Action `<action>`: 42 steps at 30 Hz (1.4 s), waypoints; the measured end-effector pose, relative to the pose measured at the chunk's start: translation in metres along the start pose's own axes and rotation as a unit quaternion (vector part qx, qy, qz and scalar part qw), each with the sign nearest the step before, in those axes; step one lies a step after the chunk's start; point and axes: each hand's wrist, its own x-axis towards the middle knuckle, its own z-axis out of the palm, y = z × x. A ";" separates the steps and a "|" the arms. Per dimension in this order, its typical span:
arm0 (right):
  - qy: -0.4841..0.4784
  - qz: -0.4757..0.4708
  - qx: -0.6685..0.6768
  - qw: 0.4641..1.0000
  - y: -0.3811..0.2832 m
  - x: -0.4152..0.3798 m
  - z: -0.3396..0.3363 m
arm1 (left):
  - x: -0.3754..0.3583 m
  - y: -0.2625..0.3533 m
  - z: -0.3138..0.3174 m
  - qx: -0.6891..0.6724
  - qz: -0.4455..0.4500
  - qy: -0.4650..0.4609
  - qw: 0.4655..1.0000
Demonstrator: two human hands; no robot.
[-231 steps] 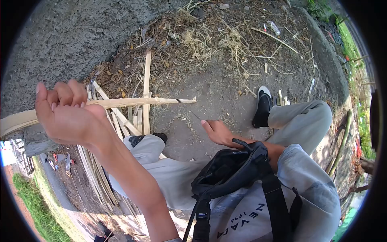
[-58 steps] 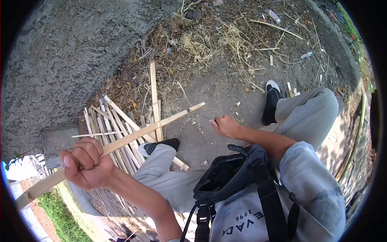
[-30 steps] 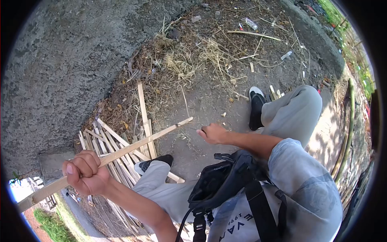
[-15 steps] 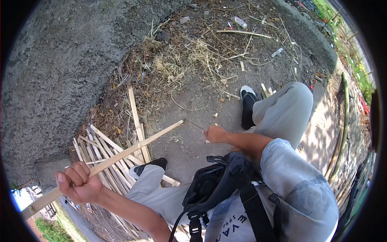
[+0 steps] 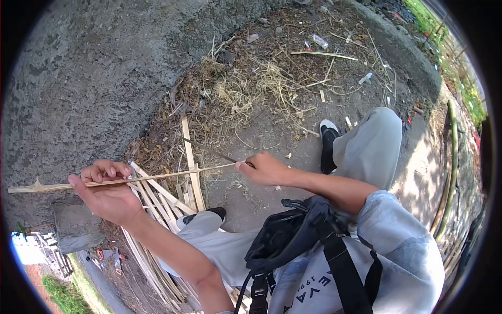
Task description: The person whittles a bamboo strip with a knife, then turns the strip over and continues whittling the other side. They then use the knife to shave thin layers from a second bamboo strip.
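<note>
A long, thin bamboo strip (image 5: 162,175) runs almost level across the left half of the view, a small spur sticking up near its far left end. My left hand (image 5: 112,196) holds it loosely, palm up, the thumb against the strip and the fingers half curled. At the strip's other end is my right hand (image 5: 264,170), closed round a knife (image 5: 212,150) whose thin dark blade points up and left. The handle is hidden in the fist. My right thumb appears to touch the strip's end.
Split bamboo strips (image 5: 167,201) lie in a pile by my left foot. Dry shavings (image 5: 235,94) and litter cover the ground ahead. A rough grey rock (image 5: 94,78) rises at left. Long bamboo poles (image 5: 448,167) lie at right. A black bag (image 5: 285,230) hangs at my front.
My left hand has turned from a fist to a loose, palm-up hold. The strip has turned edge-on and more level. My right hand has moved left to its end, with the knife now above it.
</note>
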 end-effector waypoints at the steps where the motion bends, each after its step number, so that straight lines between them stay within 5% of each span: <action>1: -0.004 -0.004 -0.015 1.000 -0.007 -0.008 -0.014 | -0.002 0.001 0.006 0.011 0.003 0.020 1.000; 4: 0.031 0.008 0.012 0.999 -0.016 -0.031 -0.061 | -0.005 0.003 0.007 0.034 0.008 0.058 0.998; 8: 0.124 0.034 0.234 0.964 -0.017 -0.047 -0.117 | 0.003 -0.008 -0.003 0.012 0.036 0.101 0.994; 14: 0.171 0.070 0.548 0.816 -0.018 -0.030 -0.143 | 0.005 -0.018 0.017 0.035 0.084 0.195 0.976; 18: 0.056 0.112 0.790 0.600 -0.008 -0.033 -0.151 | 0.002 -0.018 0.028 0.041 0.084 0.206 0.974; 19: 0.067 0.114 0.798 0.588 -0.008 -0.034 -0.149 | 0.002 -0.019 0.025 0.038 0.082 0.200 0.976; 36: 0.152 0.138 0.759 0.618 0.006 -0.049 -0.122 | 0.002 -0.012 -0.001 0.067 0.091 0.250 0.961; 42: 0.153 0.155 0.785 0.580 0.005 -0.052 -0.127 | 0.006 -0.012 -0.010 0.072 0.087 0.276 0.955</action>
